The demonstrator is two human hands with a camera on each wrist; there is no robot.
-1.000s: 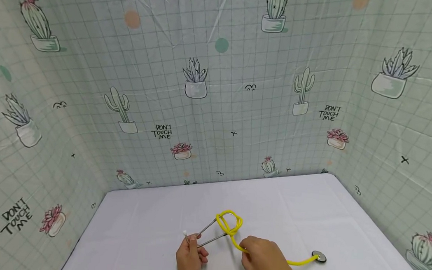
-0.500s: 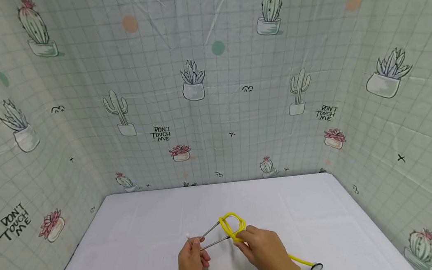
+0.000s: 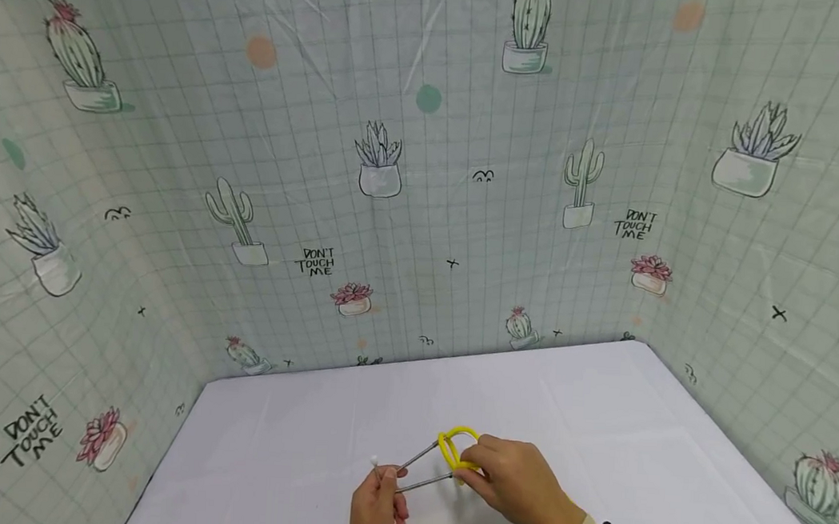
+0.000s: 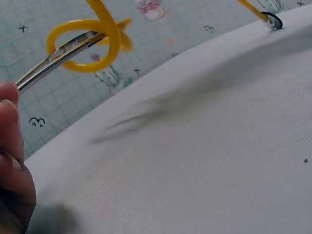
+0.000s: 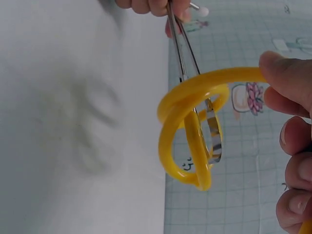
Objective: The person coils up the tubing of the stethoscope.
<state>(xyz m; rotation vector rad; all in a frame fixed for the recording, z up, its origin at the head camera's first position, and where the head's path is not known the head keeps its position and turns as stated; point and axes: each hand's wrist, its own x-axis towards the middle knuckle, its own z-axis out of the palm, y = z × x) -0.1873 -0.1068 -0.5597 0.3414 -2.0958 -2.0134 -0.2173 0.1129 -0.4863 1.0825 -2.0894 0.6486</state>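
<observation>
Stethoscope (image 5: 187,90) — yellow-tubed, looped — gripped by both hands (image 3: 376,504) (image 3: 514,478).

A pale gridded backdrop (image 3: 422,214) printed with potted plants (image 3: 380,178) and "DON'T TOUCH ME" lettering (image 3: 316,261) fills the head view's top and sides; a white table (image 3: 309,423) spans its lower middle.

"DON'T TOUCH ME" (image 3: 317,261), three times, on cactus-print backdrop (image 3: 422,222)
</observation>
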